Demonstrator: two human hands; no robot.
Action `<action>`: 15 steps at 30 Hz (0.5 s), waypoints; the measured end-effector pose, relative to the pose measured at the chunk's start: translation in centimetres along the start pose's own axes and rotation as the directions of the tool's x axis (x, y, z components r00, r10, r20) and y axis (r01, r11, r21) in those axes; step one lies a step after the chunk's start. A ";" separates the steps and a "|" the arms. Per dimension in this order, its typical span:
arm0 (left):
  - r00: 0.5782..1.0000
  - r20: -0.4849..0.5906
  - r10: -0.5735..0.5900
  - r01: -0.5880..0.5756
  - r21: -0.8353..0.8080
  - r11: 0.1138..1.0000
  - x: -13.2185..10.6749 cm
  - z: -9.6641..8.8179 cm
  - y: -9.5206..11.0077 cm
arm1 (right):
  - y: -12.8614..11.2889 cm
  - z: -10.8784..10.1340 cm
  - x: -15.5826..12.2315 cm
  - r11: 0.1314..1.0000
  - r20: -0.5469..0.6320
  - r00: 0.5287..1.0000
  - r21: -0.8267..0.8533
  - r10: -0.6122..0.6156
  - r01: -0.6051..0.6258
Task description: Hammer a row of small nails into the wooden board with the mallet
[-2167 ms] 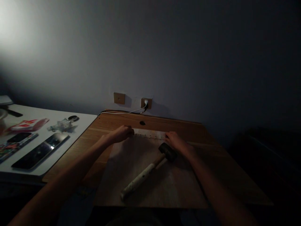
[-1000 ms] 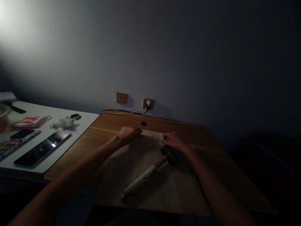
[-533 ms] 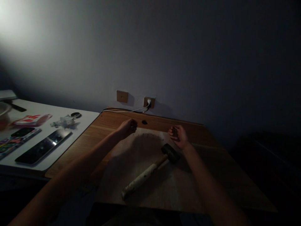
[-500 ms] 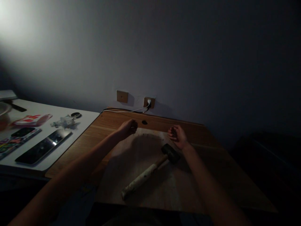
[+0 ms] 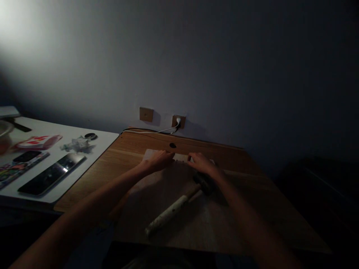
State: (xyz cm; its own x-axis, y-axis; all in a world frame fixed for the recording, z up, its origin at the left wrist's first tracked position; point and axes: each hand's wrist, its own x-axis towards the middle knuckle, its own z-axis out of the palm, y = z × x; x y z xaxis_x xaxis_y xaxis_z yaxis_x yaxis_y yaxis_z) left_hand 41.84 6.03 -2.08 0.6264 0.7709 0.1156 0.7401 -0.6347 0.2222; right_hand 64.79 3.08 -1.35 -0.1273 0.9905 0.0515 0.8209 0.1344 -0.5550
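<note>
A pale wooden board [image 5: 168,198] lies on the wooden desk, with a few tiny upright nail-like bits [image 5: 180,161] near its far edge. My left hand [image 5: 161,160] is palm down at that edge, fingers bent together just left of the bits. Opposite it, my right hand [image 5: 201,163] curls its fingers and thumb down toward the same edge. Whatever either hand pinches is too small and dark to make out. Between my forearms a mallet [image 5: 169,213] rests diagonally on the board, its dark head [image 5: 204,183] below my right hand.
On the white table [image 5: 105,136] at left lie a phone [image 5: 52,175], a crumpled wrapper [image 5: 78,145], a red-and-white packet [image 5: 39,142] and a dark round item [image 5: 90,136]. A white plug [image 5: 178,120] sits in the wall socket, its cable running along the desk's back edge.
Both hands have turned palm down and come closer together over the board's far edge. The left moved right and down, the right moved left. The mallet stays put.
</note>
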 end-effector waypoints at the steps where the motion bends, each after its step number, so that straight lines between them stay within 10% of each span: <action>1: 1.000 0.007 0.004 -0.005 0.033 0.999 0.1 0.0 0.2 | -0.1 -0.1 0.0 1.000 -0.026 1.000 0.025 -0.002 0.003; 7: 0.998 0.012 -0.066 0.065 0.061 0.996 0.6 0.5 0.3 | 0.3 -1.2 0.1 0.974 -0.062 0.997 0.227 0.034 -0.020; 11: 0.983 -0.088 -0.162 0.142 -0.199 0.970 1.5 0.7 0.2 | 0.5 -0.9 0.2 0.977 -0.026 0.998 0.205 0.058 -0.051; 15: 0.950 0.019 -0.312 0.231 -0.713 0.662 2.5 0.7 -0.1 | 0.0 0.3 0.5 0.997 0.002 0.998 0.047 0.063 -0.063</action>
State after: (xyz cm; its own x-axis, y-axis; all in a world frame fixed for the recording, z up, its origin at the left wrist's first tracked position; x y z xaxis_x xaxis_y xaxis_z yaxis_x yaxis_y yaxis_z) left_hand 43.50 8.04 -2.47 0.3687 0.9293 0.0225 0.4599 -0.2034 0.8644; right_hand 64.55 3.59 -1.51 -0.0761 0.9970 0.0146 0.8001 0.0698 -0.5958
